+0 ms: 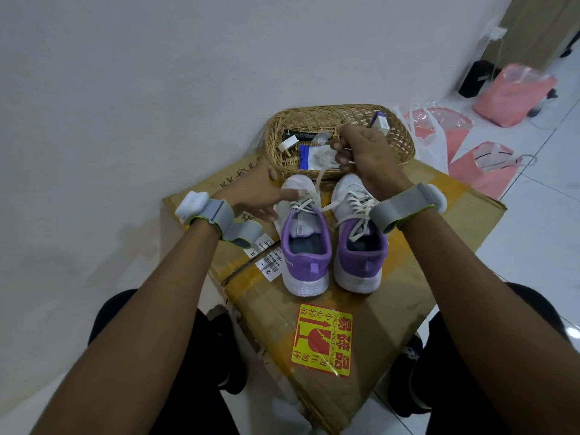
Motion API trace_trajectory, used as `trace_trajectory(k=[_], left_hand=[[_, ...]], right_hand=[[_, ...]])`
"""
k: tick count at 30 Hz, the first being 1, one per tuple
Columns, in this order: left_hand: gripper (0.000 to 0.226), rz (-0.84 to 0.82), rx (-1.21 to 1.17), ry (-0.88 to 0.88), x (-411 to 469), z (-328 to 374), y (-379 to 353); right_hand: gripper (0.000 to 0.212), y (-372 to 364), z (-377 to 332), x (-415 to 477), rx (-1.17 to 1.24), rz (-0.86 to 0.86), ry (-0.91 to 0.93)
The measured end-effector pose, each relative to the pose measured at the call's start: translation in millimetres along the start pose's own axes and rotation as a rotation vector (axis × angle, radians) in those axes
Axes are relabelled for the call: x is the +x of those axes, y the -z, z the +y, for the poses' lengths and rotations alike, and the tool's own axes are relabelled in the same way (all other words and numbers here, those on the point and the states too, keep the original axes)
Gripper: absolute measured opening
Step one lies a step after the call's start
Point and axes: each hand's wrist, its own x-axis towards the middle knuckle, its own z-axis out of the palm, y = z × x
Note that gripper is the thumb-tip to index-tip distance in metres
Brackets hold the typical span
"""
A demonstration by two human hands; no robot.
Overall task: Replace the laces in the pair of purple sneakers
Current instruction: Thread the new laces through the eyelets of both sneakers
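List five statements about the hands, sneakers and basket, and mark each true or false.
1. The left sneaker and the right sneaker stand on the cardboard box. True.
2. The right hand pinches a white lace running up from the left sneaker. True.
3. The wicker basket is empty. False: it holds small packets.
4. The left hand grips the right sneaker's heel. False: its fingers touch the left sneaker's lacing.
5. The right sneaker has no lace. False: white lacing crosses its front.

Grey wristbands (pixel 216 219) carrying white pods (pixel 192 203), and black trousers (pixel 188 387).
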Motion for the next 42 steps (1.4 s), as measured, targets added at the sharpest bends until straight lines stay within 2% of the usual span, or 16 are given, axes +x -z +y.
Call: trace_trajectory(k=[2,4,7,9,11,14,19,30,33,36,38,40,41,42], left_hand=[[0.063,-0.129,0.046,0.030,-7,0,3],[0.044,-0.239,0.033,0.073,-10,-3,4],[0.022,-0.255,-0.124,0.103,-8,-11,10],[0.011,-0.243,-0.233,0.113,-6,-15,11],[0.011,-0.238,-0.293,0.125,-5,-18,11],[0.012,-0.242,-0.325,0.137,-4,-19,9],[0.015,-0.234,-0.335,0.146,-1,-20,10],[0.012,-0.243,-0.338,0.144,-7,-15,8],[0.020,-0.259,-0.359,0.140,-5,-18,10],[0.017,-0.264,-0.299,0.075,-2,-26,9],[0.014,-0.211,-0.235,0.035,-5,-26,9],[0.015,-0.079,-0.211,-0.159,-2,-23,13],[0.018,0.026,-0.274,-0.258,2,-23,15],[0.018,0.094,-0.456,-0.211,8,-21,19]], right_hand=[[0.037,0,5,0,-0.107,-0.071,0.002],[0.033,0,11,-1,-0.223,-0.204,-0.026],[0.018,-3,17,-8,-0.457,-0.427,-0.011],[0.024,-7,24,-13,-0.611,-0.479,0.018],[0.019,-13,29,-15,-0.711,-0.500,0.051],[0.007,-22,32,-16,-0.871,-0.474,0.146],[0.008,-35,35,-20,-1.080,-0.410,0.231],[0.009,-38,37,-24,-1.147,-0.377,0.211],[0.010,-39,38,-26,-1.224,-0.331,0.194],[0.011,-38,41,-24,-1.208,-0.331,0.173],[0.013,-35,41,-23,-1.195,-0.343,0.149],[0.017,-31,39,-22,-1.191,-0.354,0.136],[0.019,-30,38,-22,-1.193,-0.355,0.139],[0.019,-28,36,-22,-1.195,-0.350,0.145]])
